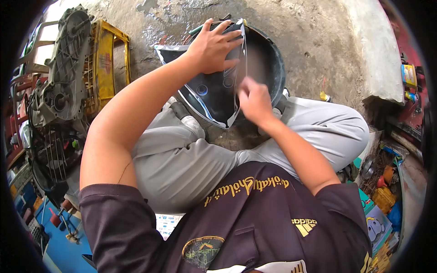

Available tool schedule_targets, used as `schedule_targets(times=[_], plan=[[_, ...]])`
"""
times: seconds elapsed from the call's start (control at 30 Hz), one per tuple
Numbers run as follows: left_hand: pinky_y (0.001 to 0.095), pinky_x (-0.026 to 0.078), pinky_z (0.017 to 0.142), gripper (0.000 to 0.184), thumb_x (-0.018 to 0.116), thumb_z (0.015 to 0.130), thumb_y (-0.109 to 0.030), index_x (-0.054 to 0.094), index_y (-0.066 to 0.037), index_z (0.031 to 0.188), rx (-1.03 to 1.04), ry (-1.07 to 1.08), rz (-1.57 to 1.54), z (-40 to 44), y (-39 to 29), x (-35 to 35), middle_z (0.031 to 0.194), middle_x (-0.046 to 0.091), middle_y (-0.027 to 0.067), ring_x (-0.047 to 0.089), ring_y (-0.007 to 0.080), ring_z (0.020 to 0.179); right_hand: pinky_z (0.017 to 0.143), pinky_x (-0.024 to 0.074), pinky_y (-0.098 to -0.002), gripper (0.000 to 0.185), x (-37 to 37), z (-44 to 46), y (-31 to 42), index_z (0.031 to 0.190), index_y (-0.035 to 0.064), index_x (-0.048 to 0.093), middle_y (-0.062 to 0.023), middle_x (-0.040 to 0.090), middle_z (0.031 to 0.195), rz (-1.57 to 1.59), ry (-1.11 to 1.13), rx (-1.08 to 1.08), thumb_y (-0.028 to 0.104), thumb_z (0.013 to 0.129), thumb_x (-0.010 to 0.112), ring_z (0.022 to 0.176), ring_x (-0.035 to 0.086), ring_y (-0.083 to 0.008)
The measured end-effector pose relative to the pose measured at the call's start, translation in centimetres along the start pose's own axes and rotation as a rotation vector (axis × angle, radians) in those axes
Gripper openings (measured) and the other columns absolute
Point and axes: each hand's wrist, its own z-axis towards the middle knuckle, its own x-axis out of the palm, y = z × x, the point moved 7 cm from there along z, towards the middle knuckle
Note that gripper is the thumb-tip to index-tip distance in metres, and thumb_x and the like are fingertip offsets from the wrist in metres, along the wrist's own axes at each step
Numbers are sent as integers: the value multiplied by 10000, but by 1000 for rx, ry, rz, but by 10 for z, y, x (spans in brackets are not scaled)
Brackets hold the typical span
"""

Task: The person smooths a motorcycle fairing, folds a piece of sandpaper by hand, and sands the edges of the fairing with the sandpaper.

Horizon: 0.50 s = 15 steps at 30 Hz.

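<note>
A dark, glossy triangular panel (205, 93) with pale edges and two round marks leans across a round black basin (278, 59) on the ground between my legs. My left hand (214, 50) lies on the panel's upper part, fingers spread and reaching to its right edge. At that same edge, lower down, my right hand (255, 100) is closed, its fingers curled and partly blurred. Whatever sits inside those fingers is hidden. The basin's inside shows only as a grey blur beyond the edge.
A yellow plastic crate (107, 63) and a metal engine casing (63, 68) stand at the left. Wet concrete (159, 22) lies behind the basin. A small yellow-tipped item (324, 96) rests on the right. Assorted parts and a yellow box (408, 75) line the far right.
</note>
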Motion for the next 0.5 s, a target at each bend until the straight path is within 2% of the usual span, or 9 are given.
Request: schedule_targets(times=[0.07,0.13,0.3,0.37,0.4,0.5], plan=[[630,241,1269,618,646,983,-571,622,-252,1511,0,1,8,-1,-1,1,1645,517,-4,353,301,1582,666,526,-531,60,-3,19,1,888,-13,617,-277,677,784,50,-61,74,25,906,659,782,699,-488],[630,243,1267,620,647,983,-570,620,-251,1514,4,-6,29,0,3,-1,1640,522,-4,355,301,1581,659,526,-530,73,0,3,1,868,-11,602,-269,673,764,6,-63,48,20,913,650,771,699,-489],[639,237,1268,638,640,988,-575,608,-232,1524,11,16,-1,2,2,-2,1634,529,5,354,303,1580,672,525,-530,49,7,-34,-6,909,-4,601,-274,665,773,36,104,142,16,913,645,784,698,-488],[642,239,1269,644,636,988,-589,610,-230,1522,11,13,9,2,1,-2,1636,526,4,352,303,1581,676,527,-532,60,5,-8,-3,907,-5,601,-274,668,770,2,-51,31,28,919,650,790,699,-489],[642,239,1269,644,636,988,-589,610,-230,1522,10,16,10,1,1,-1,1636,526,4,352,303,1581,676,525,-541,56,0,7,1,909,-3,607,-280,671,771,18,-111,46,34,924,646,791,696,-496],[642,237,1272,640,634,990,-586,612,-228,1520,13,12,21,0,2,0,1639,522,5,349,303,1583,672,524,-545,62,1,7,1,905,0,612,-285,673,770,40,-72,117,41,922,656,790,694,-502]])
